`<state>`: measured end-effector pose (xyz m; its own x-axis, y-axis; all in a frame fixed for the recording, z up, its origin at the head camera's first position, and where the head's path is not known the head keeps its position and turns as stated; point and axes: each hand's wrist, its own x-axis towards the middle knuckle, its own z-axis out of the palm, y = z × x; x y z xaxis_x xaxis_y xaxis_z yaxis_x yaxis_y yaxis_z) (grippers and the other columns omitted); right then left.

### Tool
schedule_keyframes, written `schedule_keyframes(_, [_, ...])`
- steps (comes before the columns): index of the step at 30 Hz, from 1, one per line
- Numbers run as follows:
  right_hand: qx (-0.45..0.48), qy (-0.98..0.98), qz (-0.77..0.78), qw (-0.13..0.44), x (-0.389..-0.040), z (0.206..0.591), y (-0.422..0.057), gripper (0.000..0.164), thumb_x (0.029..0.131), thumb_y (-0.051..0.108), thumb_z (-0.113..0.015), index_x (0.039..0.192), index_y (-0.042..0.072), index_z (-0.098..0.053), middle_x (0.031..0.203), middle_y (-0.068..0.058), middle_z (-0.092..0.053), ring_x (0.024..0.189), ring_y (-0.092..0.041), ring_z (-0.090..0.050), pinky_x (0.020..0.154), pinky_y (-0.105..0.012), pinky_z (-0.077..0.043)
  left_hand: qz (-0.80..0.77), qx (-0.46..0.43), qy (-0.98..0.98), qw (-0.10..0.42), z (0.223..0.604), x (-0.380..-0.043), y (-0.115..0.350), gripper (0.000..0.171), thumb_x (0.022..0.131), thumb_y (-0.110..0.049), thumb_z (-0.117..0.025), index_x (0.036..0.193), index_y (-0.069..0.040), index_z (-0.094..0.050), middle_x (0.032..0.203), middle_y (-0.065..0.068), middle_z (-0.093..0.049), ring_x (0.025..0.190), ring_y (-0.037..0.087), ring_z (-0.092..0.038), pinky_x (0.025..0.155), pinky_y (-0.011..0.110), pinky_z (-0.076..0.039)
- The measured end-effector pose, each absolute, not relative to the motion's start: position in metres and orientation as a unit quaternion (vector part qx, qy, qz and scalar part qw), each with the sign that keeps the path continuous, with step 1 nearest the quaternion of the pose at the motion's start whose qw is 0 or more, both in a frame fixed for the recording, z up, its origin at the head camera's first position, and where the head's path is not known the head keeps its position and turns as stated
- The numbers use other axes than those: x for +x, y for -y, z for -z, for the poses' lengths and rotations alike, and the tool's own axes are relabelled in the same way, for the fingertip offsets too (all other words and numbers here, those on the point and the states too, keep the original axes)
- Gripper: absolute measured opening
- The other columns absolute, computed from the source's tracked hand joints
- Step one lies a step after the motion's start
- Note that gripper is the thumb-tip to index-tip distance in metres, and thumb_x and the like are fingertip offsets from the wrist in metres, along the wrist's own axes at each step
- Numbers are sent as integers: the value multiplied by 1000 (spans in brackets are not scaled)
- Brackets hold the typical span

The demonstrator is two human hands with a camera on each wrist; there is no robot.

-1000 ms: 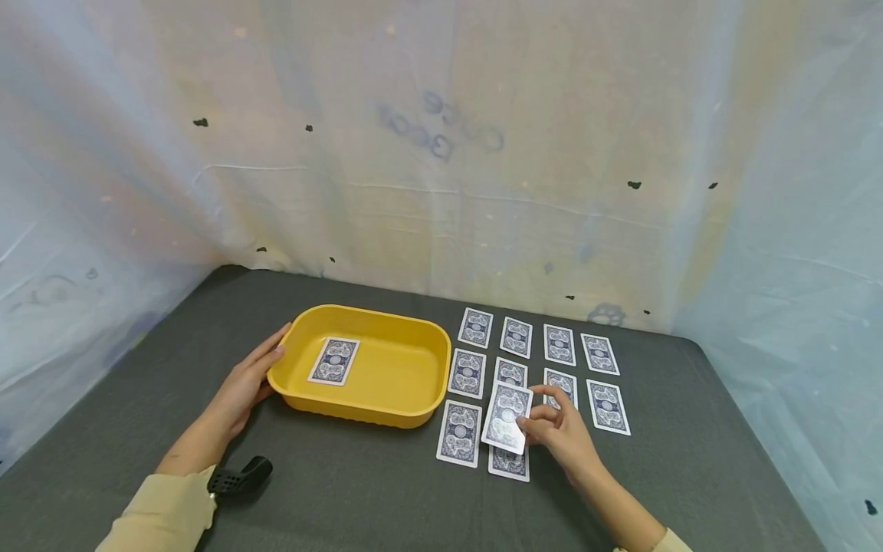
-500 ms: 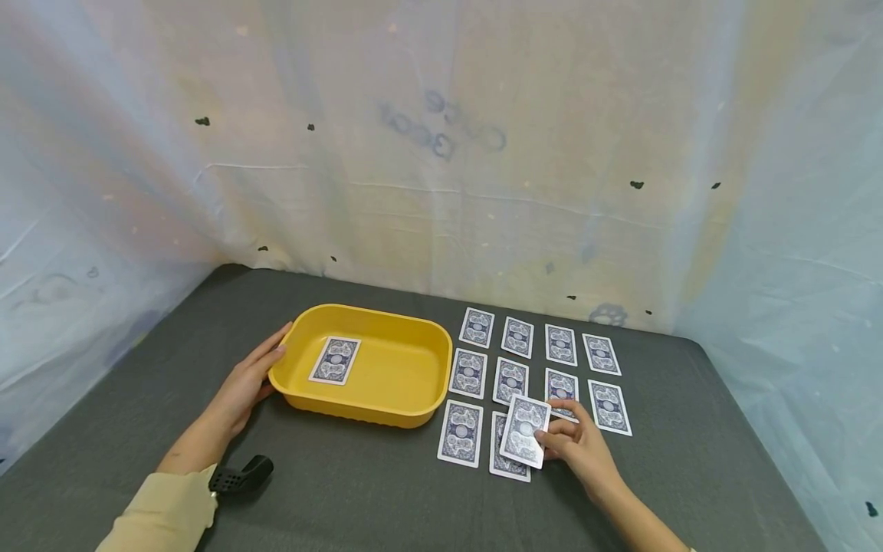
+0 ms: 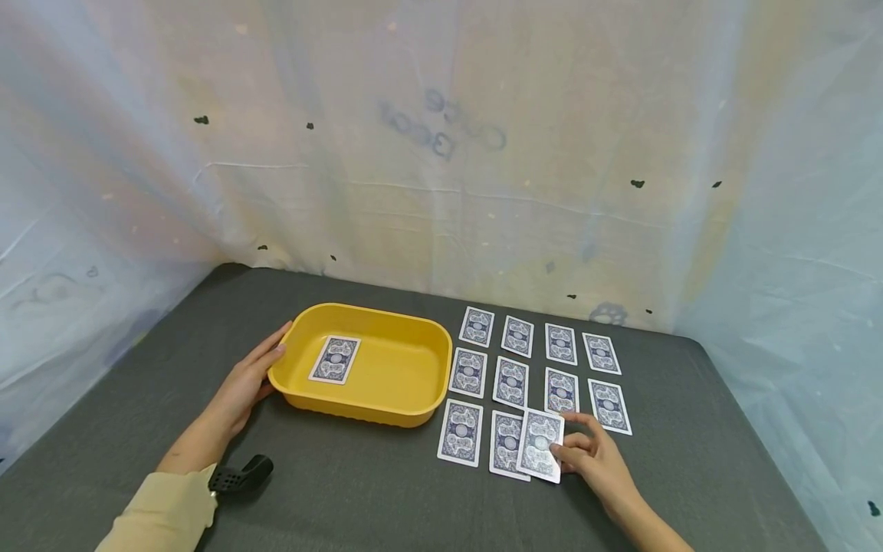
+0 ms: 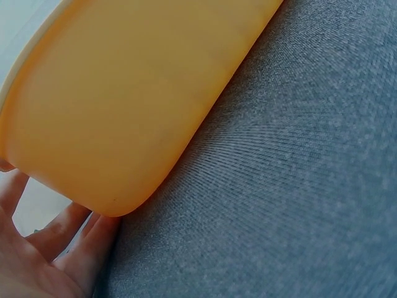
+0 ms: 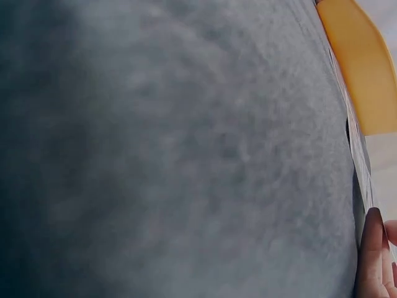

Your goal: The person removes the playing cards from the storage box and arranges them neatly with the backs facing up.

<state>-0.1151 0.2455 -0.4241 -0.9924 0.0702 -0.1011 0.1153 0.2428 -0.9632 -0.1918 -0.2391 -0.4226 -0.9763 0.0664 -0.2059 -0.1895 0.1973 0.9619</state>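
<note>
My right hand (image 3: 596,460) pinches a blue-and-white playing card (image 3: 536,441) by its right edge, back side up. That card overlaps the right part of another face-down card (image 3: 505,437) in the front row. In the right wrist view the fingers (image 5: 371,248) show at the lower right, with the card seen nearly edge-on. My left hand (image 3: 244,383) rests against the left end of the yellow tray (image 3: 372,410), its fingers (image 4: 90,245) fairly straight along the wall. Inside the tray lies one face-down card (image 3: 334,360).
Several face-down cards lie in rows right of the tray, among them a back-row card (image 3: 476,327) and one at the far right (image 3: 610,406). A dark grey cloth (image 3: 359,491) covers the table. Pale sheeting (image 3: 441,230) hangs behind and at both sides.
My right hand has moved right and toward me with the pinched card, uncovering the middle-row card and more of the front-row one. The left hand and tray stay put.
</note>
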Motion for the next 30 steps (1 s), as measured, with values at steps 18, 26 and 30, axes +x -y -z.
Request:
schedule_keyframes(18, [84,-819,567,16,-106,425,-266,53,83,-5,-65,132,-2,-44,73,2,-64,60,-6,-57,58,-24,-50,-633,-41,-767,95,424,-192,239,63,100,-54,-32,154,-33,-8,162,4,-7,140,27,-26,79,12,-44])
schedule_keyframes(26, [109,-860,499,20,-105,421,-272,57,81,3,-72,132,2,-49,77,-7,-68,61,-7,-60,58,-24,-49,-633,-38,-767,95,422,-191,239,64,100,-55,-33,154,-33,-9,162,4,-6,141,28,-24,79,11,-43])
schedule_keyframes(30, [121,-885,450,21,-107,418,-273,57,79,8,-76,131,3,-53,78,-8,-70,61,-8,-63,57,-24,-49,-634,-38,-766,95,422,-190,238,64,100,-56,-33,154,-33,-9,162,5,-6,140,28,-25,79,11,-43])
